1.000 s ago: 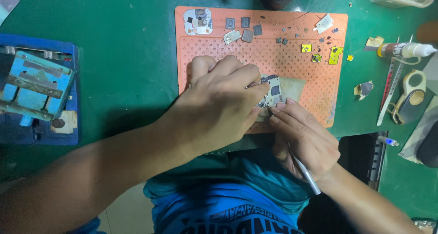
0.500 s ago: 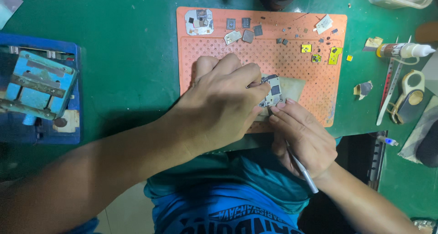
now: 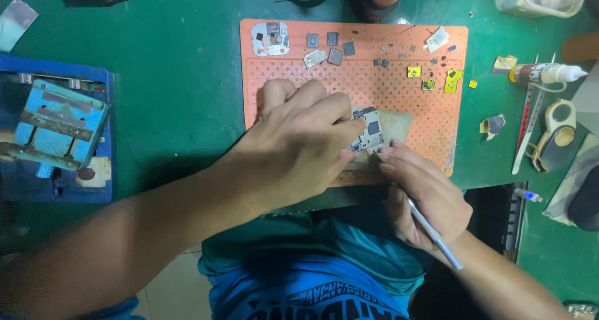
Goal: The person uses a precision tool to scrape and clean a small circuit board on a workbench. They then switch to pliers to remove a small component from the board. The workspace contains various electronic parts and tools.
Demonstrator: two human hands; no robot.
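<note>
Left hand (image 3: 299, 142) lies palm down on the orange perforated silicone work mat (image 3: 399, 83), fingers curled together, fingertips pressing the left edge of a small grey circuit board with dark chips (image 3: 368, 129). Board sits near the mat's lower middle, on a pale translucent sheet (image 3: 396, 125), touching both hands. Right hand (image 3: 421, 192) is just below and right of the board, fingers closed around a thin silver metal tool (image 3: 433, 232) whose shaft runs back along the wrist; tip is hidden under the fingers by the board's lower edge.

Versus the earlier frames: almost no change. Both hands stay in the same spots, board has not shifted, tool angle is the same. Only a slight camera drift.

Around: loose small metal shields and chips (image 3: 331, 48) along the mat's top, small yellow parts (image 3: 430, 79) at the upper right. Blue metal clamp fixture (image 3: 56, 129) on a blue tray well left of the mat. White glue bottle with orange band (image 3: 546, 73) and metal tweezers (image 3: 524, 129) right of the mat on the green table surface (image 3: 168, 76).
</note>
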